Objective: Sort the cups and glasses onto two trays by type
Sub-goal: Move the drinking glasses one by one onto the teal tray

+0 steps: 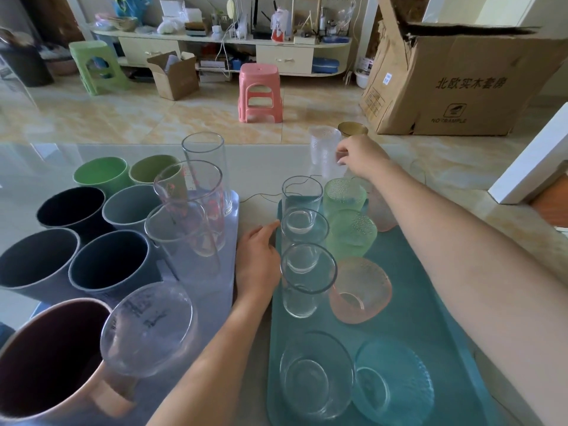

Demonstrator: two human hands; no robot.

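A teal tray (412,302) on the right holds several glasses: clear tumblers (307,272), green textured glasses (347,195), pink ones (359,290) and low bowls (316,373). A pale lilac tray (229,216) on the left holds several coloured mugs (110,259) and tall clear measuring glasses (196,204). My right hand (359,155) reaches to the far side and grips a clear textured glass (322,149) standing on the table beyond the teal tray. A gold-rimmed cup (353,129) stands just behind it. My left hand (256,259) rests flat between the two trays, touching the teal tray's left rim.
The tabletop (270,161) is glossy and pale. Beyond its far edge are a pink stool (260,90), a green stool (92,63), a large cardboard box (461,84) and a cluttered low cabinet (221,44).
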